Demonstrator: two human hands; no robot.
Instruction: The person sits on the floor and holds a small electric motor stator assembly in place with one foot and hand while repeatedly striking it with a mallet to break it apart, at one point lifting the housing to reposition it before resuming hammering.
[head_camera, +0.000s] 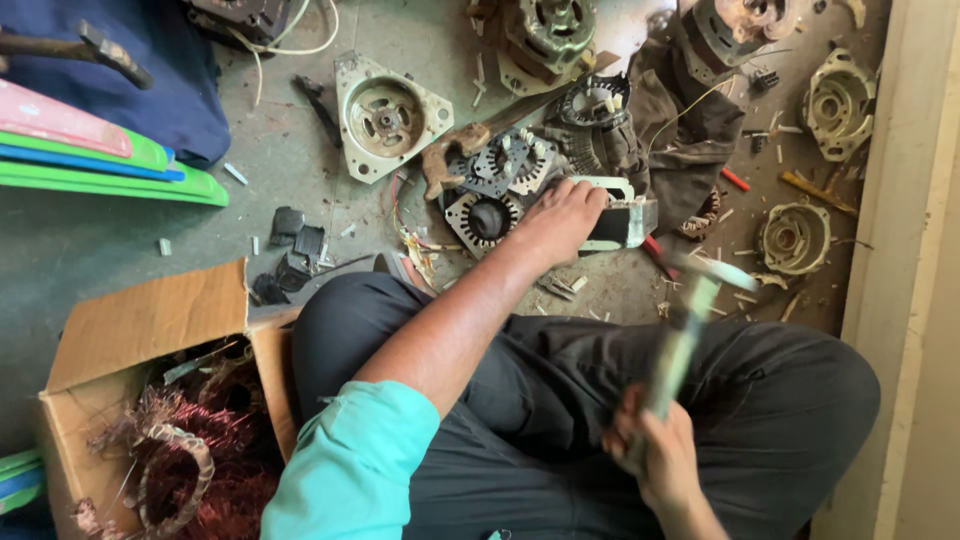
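My left hand (560, 220) reaches forward and presses on a square motor stator (620, 222) lying on the floor in front of my crossed legs. My right hand (655, 455), low over my right knee, grips the handle of a hammer (690, 320); the hammer is blurred and its head points up and right. Other laminated stator cores (485, 215) lie just left of the left hand.
A cardboard box (140, 330) of copper wire coils sits at my left knee. A triangular motor end plate (385, 115), more motor housings (835, 100) and metal scraps cover the floor ahead. Green and pink boards (90, 160) lie at left, a pale wall edge (900, 280) at right.
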